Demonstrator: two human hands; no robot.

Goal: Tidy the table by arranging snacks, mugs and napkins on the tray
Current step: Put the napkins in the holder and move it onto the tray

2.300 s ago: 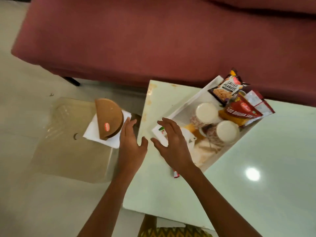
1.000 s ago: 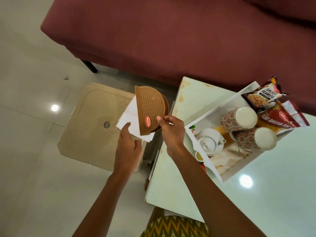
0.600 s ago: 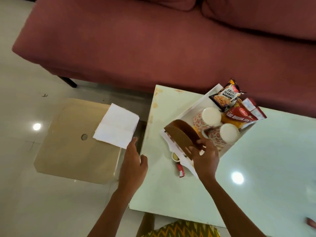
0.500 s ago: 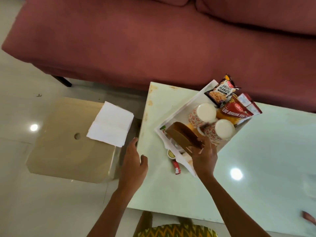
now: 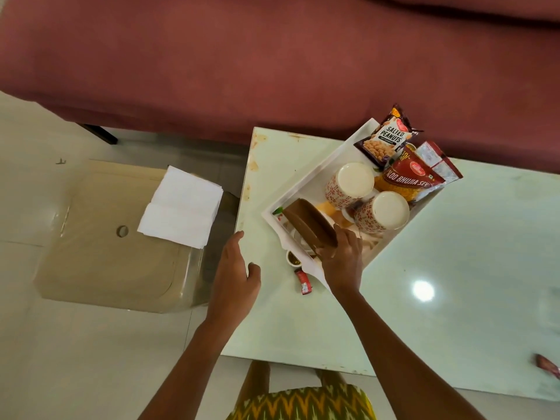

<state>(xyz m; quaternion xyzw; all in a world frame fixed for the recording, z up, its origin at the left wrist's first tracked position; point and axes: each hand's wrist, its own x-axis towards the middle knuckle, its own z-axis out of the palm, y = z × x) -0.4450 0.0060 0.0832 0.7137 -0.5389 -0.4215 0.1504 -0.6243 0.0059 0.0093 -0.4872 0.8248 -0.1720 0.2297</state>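
Note:
A white tray (image 5: 315, 177) lies slanted on the pale green table (image 5: 454, 283). Two red-patterned mugs (image 5: 348, 184) (image 5: 381, 215) stand in it, with a salted peanuts packet (image 5: 383, 140) and a red bhujia packet (image 5: 409, 177) at its far end. My right hand (image 5: 341, 262) grips a brown half-round napkin holder (image 5: 306, 224) at the tray's near end. My left hand (image 5: 235, 277) hovers at the table's left edge, fingers apart, holding nothing. A stack of white napkins (image 5: 181, 207) lies on the beige stool (image 5: 103, 253) to the left.
A maroon sofa (image 5: 272, 56) runs along the far side, close behind the table. A small cup (image 5: 292, 258) and a red sachet (image 5: 303, 281) lie on the table just outside the tray's near corner. Pale tiled floor surrounds the stool.
My right hand lifted the brown holder off the napkins on the stool and carried it right into the tray. My left hand let go of the napkins and drew back to the table edge.

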